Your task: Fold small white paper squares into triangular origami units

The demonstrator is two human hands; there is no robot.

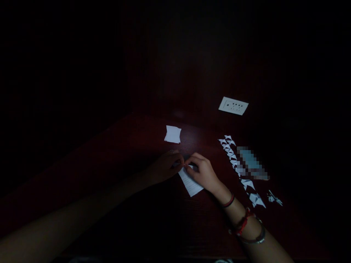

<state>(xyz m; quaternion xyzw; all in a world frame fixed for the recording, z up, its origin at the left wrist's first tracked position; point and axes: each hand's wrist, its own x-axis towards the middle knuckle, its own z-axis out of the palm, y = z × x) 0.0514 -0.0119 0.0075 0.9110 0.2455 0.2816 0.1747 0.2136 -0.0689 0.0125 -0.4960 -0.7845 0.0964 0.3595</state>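
Observation:
A narrow white paper strip (192,187) lies on the dark reddish table (142,146). My left hand (164,166) and my right hand (201,171) meet at the strip's far end, fingertips pinched together on the paper. My right wrist wears red and dark bands. The scene is very dim.
A small stack of white paper (172,134) lies just beyond my hands. To the right runs a row of several small folded white paper pieces (240,170), a blurred-out flat object (251,162) beside it, and tiny scraps (274,198). A white wall socket (233,105) sits behind the table.

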